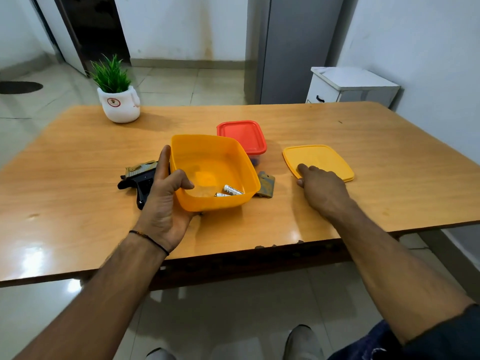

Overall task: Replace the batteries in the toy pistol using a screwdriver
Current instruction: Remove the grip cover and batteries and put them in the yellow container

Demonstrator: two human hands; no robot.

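My left hand (166,201) grips the near left corner of an open yellow plastic box (207,152), tilted toward me, thumb inside the rim. Two white batteries (231,190) lie in its near corner. The black and gold toy pistol (137,178) lies on the table just left of the box, partly hidden by my left hand. A small camouflage-patterned cover piece (266,184) lies by the box's right side. My right hand (319,185) reaches to the yellow lid (324,158), fingertips on its near left edge. No screwdriver is visible.
A closed box with a red lid (242,136) stands behind the yellow box. A potted plant (118,100) sits at the table's (363,203) far left. A white cabinet (350,87) and a grey fridge stand beyond the table.
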